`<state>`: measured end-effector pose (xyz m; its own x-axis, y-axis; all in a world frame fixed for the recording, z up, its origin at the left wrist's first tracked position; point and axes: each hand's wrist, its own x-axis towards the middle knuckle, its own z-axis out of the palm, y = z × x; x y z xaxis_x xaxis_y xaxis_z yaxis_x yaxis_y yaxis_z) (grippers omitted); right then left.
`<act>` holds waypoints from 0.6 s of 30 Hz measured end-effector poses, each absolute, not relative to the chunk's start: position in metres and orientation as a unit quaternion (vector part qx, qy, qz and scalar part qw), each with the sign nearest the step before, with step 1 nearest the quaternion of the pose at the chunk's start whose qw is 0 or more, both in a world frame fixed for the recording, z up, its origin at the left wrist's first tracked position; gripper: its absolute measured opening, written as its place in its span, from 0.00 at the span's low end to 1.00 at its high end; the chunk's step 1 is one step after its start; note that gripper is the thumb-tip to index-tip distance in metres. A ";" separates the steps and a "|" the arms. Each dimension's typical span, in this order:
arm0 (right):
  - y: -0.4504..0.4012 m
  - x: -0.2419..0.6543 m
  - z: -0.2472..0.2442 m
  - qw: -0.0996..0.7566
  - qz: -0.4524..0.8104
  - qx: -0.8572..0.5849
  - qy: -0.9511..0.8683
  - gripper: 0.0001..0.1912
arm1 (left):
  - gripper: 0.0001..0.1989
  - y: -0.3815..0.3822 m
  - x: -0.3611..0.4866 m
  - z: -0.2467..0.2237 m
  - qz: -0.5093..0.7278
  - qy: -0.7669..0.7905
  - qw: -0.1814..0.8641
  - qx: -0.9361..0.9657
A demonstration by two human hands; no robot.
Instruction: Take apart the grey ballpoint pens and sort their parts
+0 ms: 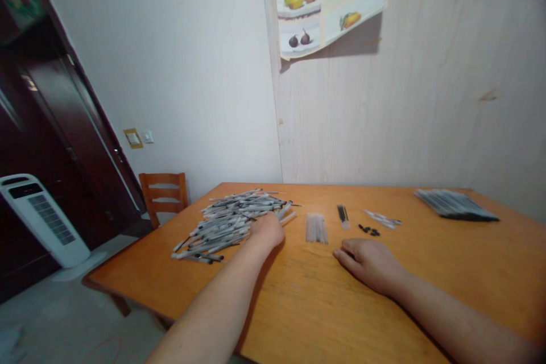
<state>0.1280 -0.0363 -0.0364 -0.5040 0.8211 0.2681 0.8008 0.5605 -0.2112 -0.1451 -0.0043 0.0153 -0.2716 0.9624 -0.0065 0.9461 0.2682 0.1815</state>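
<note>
My left hand [268, 228] is at the right edge of a big loose heap of pens [230, 219]; its fingers are hidden behind the back of the hand, and pale pens stick out just past it. My right hand [362, 259] rests on the wooden table [315, 307], fingers bent and thumb apart, with nothing visible in it. Between the hands lies a row of clear tubes [316, 228]. Beyond my right hand are thin dark refills [342, 215], small black caps [369, 230] and a few whitish pen parts [383, 218].
A neat batch of pens with dark ends [456, 205] lies at the table's back right. A wooden chair [164, 193] stands beyond the left edge, and a white fan unit [46, 222] is on the floor. Fruit pictures [330, 5] hang on the wall behind.
</note>
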 end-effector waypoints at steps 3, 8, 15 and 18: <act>-0.036 0.128 -0.036 0.167 0.024 -0.471 -0.866 0.22 | 0.20 -0.003 -0.141 0.016 0.050 0.812 0.042 0.580; -0.035 0.127 -0.036 0.163 0.018 -0.470 -0.867 0.22 | 0.22 0.000 -0.138 0.019 0.026 0.822 0.030 0.568; -0.034 0.127 -0.035 0.163 0.010 -0.464 -0.871 0.22 | 0.21 -0.001 -0.135 0.023 0.011 0.822 0.021 0.570; -0.034 0.127 -0.034 0.165 0.010 -0.464 -0.870 0.22 | 0.21 -0.004 -0.135 0.024 0.014 0.822 0.008 0.570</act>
